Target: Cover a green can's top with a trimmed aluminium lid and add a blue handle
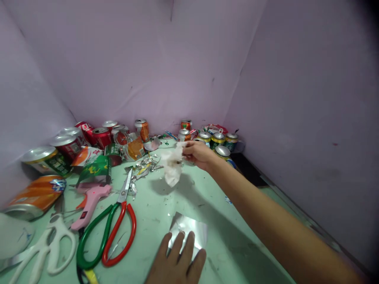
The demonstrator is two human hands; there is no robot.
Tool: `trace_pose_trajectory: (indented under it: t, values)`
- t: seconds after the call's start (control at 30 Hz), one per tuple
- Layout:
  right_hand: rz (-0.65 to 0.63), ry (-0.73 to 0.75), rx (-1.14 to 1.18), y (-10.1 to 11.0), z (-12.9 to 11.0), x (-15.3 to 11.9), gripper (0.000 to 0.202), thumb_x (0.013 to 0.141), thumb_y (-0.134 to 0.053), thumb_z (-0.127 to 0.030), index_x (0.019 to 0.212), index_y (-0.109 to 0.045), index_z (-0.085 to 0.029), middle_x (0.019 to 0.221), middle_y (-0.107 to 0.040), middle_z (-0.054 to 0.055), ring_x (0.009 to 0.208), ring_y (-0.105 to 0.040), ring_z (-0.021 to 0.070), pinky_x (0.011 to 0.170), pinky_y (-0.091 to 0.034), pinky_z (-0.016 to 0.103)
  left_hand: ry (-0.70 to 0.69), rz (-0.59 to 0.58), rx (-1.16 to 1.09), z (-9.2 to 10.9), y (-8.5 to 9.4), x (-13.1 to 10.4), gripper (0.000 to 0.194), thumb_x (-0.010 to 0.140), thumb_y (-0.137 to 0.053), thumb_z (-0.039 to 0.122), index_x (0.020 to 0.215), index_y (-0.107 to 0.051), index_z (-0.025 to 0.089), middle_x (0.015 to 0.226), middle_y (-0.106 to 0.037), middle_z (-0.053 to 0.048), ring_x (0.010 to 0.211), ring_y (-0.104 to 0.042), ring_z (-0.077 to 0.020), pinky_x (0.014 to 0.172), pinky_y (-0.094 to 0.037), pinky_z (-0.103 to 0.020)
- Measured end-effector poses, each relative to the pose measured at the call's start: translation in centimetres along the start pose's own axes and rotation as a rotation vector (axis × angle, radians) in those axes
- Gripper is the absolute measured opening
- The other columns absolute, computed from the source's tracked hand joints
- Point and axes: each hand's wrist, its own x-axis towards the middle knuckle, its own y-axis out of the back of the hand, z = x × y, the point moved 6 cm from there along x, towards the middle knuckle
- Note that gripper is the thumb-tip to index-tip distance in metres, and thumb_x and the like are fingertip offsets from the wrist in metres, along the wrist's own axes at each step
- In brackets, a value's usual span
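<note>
My right hand (199,153) reaches out over the far middle of the table, its fingers pinching a crumpled white tissue (172,170) with a dark smudge on it. The tissue hangs just above the tabletop. Close to me, my left hand (179,260) lies with its fingers spread over a piece of silver sheet metal (199,232), pressing on its near part. Left of that hand are scissors (120,221) with one green and one red handle, blades pointing away from me.
White-handled scissors (47,248) and a pink glue gun (92,205) lie at the left. Drink cans, among them a red can (102,137), stand along the back and left. Metal scraps (148,163) sit mid-table. More cans (218,139) stand behind my right hand, near a black flat object (247,169).
</note>
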Motion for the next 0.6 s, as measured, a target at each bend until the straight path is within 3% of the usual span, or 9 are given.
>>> trace_pose_trajectory:
  t: [0.13,0.27,0.37,0.5,0.6]
  values:
    - [0.031,-0.016,0.167,-2.4,-1.1,3.3,0.013,0.063,-0.054,-0.003,0.064,-0.056,-0.016,0.045,-0.052,-0.005,0.046,-0.052,0.0076,0.050,-0.049,0.018,-0.010,0.027,0.003,0.0,-0.2,-0.2,0.027,0.089,-0.045,0.034,0.112,-0.057,0.028,0.105,-0.069,-0.001,0.092,-0.060,-0.0197,0.082,-0.036,-0.034]
    - [0.107,-0.026,0.243,-2.7,-1.8,3.7,0.019,0.060,-0.050,0.003,0.061,-0.056,-0.015,0.045,-0.050,-0.005,0.043,-0.050,0.0073,0.049,-0.049,0.021,-0.007,0.055,0.012,0.0,-0.3,-0.3,0.026,0.089,-0.046,0.031,0.112,-0.056,0.027,0.103,-0.069,0.000,0.091,-0.062,-0.0197,0.082,-0.037,-0.035]
    - [0.135,-0.001,0.253,-0.6,-3.0,1.9,0.017,0.060,-0.052,0.001,0.065,-0.059,-0.013,0.049,-0.053,-0.004,0.044,-0.052,0.0081,0.050,-0.050,0.023,-0.015,0.048,0.015,0.1,-0.3,-0.3,0.027,0.089,-0.045,0.034,0.113,-0.056,0.027,0.103,-0.070,0.000,0.090,-0.063,-0.0201,0.079,-0.039,-0.035]
    - [0.214,0.096,0.210,4.4,-4.1,-1.5,0.020,0.061,-0.054,-0.001,0.074,-0.064,-0.013,0.057,-0.058,-0.003,0.047,-0.053,0.0077,0.051,-0.048,0.021,-0.004,0.014,0.022,0.1,-0.1,-0.1,0.026,0.090,-0.043,0.031,0.113,-0.055,0.027,0.104,-0.070,0.001,0.090,-0.064,-0.0197,0.077,-0.041,-0.034]
    - [0.283,0.223,-0.027,6.8,-3.2,-3.9,0.022,0.064,-0.054,-0.006,0.081,-0.066,-0.012,0.063,-0.064,0.001,0.055,-0.060,0.0120,0.057,-0.050,0.024,-0.003,-0.021,0.010,0.1,0.0,0.0,0.028,0.090,-0.043,0.031,0.115,-0.054,0.027,0.106,-0.069,0.000,0.092,-0.063,-0.0199,0.079,-0.040,-0.034]
